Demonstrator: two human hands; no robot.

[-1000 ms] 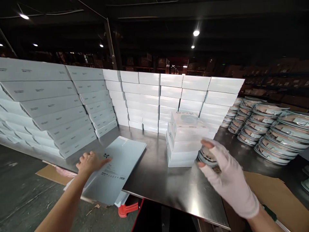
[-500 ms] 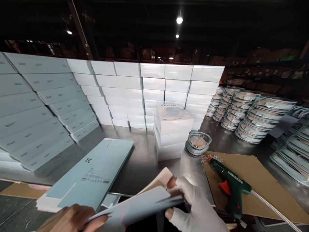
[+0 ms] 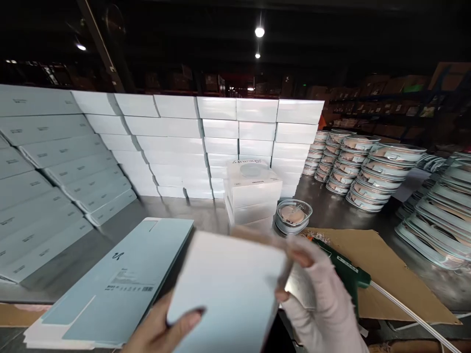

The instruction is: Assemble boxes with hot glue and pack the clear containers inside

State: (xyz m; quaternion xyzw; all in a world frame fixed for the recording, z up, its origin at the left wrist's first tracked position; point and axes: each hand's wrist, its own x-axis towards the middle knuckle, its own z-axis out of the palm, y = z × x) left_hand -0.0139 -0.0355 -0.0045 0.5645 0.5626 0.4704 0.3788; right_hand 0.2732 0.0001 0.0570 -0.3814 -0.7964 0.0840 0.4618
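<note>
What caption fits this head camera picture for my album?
Both hands, left hand and gloved right hand, hold a pale box above the steel table.

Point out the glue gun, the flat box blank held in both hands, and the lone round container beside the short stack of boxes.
glue gun (image 3: 340,269), head view, on its green body.
box blank (image 3: 228,289), head view, middle of its pale face.
round container (image 3: 293,215), head view, on its clear lid.

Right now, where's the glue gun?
The green glue gun lies on the brown cardboard sheet right of centre, partly behind the gloved right hand, just before the round clear container.
</note>
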